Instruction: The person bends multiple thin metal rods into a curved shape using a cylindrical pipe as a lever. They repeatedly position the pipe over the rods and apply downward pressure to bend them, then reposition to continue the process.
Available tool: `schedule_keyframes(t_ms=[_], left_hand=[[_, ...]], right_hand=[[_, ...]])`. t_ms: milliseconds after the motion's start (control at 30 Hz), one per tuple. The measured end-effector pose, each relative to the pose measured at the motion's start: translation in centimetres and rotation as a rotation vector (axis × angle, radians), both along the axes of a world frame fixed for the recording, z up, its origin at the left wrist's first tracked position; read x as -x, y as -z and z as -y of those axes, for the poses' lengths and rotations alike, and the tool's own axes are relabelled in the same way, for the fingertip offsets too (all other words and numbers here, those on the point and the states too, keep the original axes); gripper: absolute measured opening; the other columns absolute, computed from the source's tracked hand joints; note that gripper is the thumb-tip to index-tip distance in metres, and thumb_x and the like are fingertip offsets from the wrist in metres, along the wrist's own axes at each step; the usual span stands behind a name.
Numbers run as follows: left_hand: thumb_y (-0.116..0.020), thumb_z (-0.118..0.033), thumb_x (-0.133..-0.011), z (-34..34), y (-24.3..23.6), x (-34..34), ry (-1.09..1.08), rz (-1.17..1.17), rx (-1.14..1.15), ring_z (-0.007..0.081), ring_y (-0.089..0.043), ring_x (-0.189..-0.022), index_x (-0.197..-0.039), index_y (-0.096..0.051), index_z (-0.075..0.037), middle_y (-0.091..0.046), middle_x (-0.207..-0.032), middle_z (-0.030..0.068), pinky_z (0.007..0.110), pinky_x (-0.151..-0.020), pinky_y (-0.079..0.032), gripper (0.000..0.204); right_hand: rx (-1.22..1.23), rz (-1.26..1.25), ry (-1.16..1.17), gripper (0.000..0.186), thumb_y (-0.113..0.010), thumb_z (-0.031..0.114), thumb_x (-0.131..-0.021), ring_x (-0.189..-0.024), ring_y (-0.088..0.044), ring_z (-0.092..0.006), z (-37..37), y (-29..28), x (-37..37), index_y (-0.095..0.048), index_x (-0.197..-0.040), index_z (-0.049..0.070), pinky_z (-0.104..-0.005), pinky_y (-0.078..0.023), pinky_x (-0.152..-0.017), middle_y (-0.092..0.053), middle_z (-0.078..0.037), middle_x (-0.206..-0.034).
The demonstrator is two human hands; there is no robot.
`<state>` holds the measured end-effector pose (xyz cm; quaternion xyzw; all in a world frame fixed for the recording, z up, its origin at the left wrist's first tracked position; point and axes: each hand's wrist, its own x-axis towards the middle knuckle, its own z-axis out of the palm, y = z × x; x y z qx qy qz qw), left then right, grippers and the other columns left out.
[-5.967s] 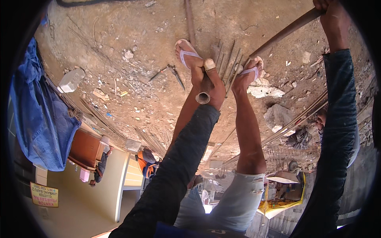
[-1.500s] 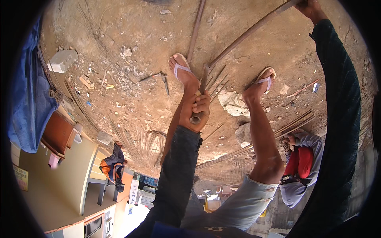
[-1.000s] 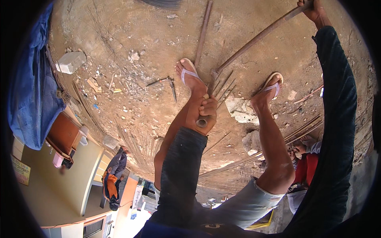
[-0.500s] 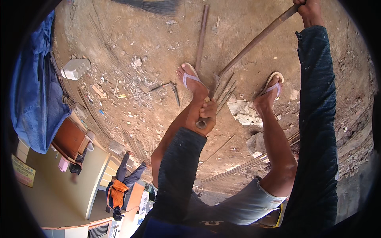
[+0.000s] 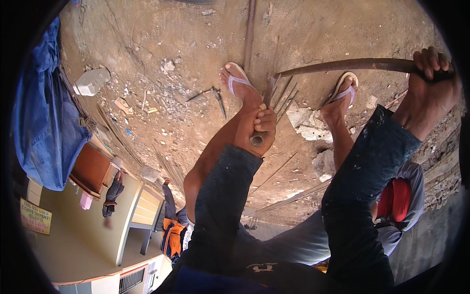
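Observation:
My left hand [image 5: 258, 128] is closed around a metal pipe [image 5: 256, 140] whose round hollow end faces up at me. Its far part runs down toward the ground beside my left foot. At the right, my right hand [image 5: 431, 73] grips the end of a long rusty metal bar [image 5: 350, 64]. The bar's other end meets the left tool's head just beyond my left fist. Several thin metal rods [image 5: 285, 99] lie right beside that spot, between my feet; how they sit against the tools cannot be made out.
A brown pipe [image 5: 250, 36] lies beyond my left foot, and pincers [image 5: 215, 99] lie left of it. Broken concrete [image 5: 307, 122] is near my right foot. A pale block [image 5: 93, 82] and blue tarp [image 5: 44, 108] are left. People in orange [image 5: 172, 237] and red [image 5: 395, 198] are nearby.
My right hand has swung the bar rightward and back toward me, and my right elbow has bent. The left hand has barely moved. A person in red has come into view at lower right.

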<state>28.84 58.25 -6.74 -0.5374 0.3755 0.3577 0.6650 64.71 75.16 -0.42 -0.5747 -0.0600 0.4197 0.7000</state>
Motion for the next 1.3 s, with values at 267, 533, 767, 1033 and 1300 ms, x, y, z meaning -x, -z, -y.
schedule_keyframes(t_ms=[267, 533, 767, 1033, 1300], left_hand=[[-0.049, -0.005, -0.102, 0.4, -0.1, 1.3, 0.002, 0.012, 0.013, 0.0064, -0.046, -0.055, -0.106, -0.044, 0.004, -0.047, -0.077, 0.0018, 0.020, -0.044, -0.045, 0.011], [-0.049, -0.005, -0.101, 2.3, 2.5, 1.4, -0.078, 0.037, -0.049, 0.0073, -0.045, -0.056, -0.097, -0.046, 0.000, -0.048, -0.076, 0.0013, 0.021, -0.045, -0.045, 0.008], [-0.047, -0.003, -0.096, 2.6, 4.2, -2.8, 0.010, -0.097, 0.027, 0.0095, -0.044, -0.056, -0.083, -0.046, -0.008, -0.048, -0.071, 0.0004, 0.022, -0.046, -0.042, 0.014], [-0.045, -0.003, -0.097, 2.3, 5.9, -3.6, 0.073, -0.148, 0.050, 0.0123, -0.041, -0.055, -0.082, -0.043, -0.008, -0.043, -0.070, 0.0025, 0.025, -0.044, -0.039, 0.016], [-0.052, -0.007, -0.096, 4.6, 7.4, -4.8, -0.052, -0.062, 0.041, 0.0103, -0.044, -0.056, -0.085, -0.046, -0.011, -0.046, -0.071, -0.0014, 0.025, -0.044, -0.041, 0.014]], right_hand=[[-0.117, 0.075, 0.035, 0.045, -0.044, 0.041, -0.096, -0.066, -0.041, -0.0155, 17.6, -10.8, 13.0, -0.041, -0.058, 0.016, -0.0355, -0.039, -0.073, -0.043, -0.004, -0.063], [0.231, 0.022, -0.388, 0.042, -0.038, 0.033, -0.102, -0.095, -0.056, -0.0296, 16.1, -14.6, 9.6, -0.061, -0.082, 0.005, -0.0454, -0.036, -0.108, -0.060, -0.016, -0.091], [0.905, -0.194, -1.087, 0.064, -0.048, 0.032, -0.102, -0.139, -0.047, -0.0304, 8.5, -18.3, 1.9, -0.033, -0.155, 0.000, -0.0501, -0.041, -0.112, -0.042, -0.021, -0.155], [1.489, -0.461, -1.684, 0.039, -0.063, 0.030, -0.099, -0.073, -0.075, -0.0279, -0.4, -15.3, 4.1, -0.060, -0.122, -0.001, -0.0329, -0.060, -0.055, -0.073, -0.018, -0.091], [1.734, -0.768, -1.306, 0.029, -0.064, 0.027, -0.098, -0.034, -0.037, -0.0089, 2.3, -10.6, 1.8, -0.051, -0.078, 0.011, -0.0252, -0.027, -0.032, -0.040, 0.004, -0.053]])
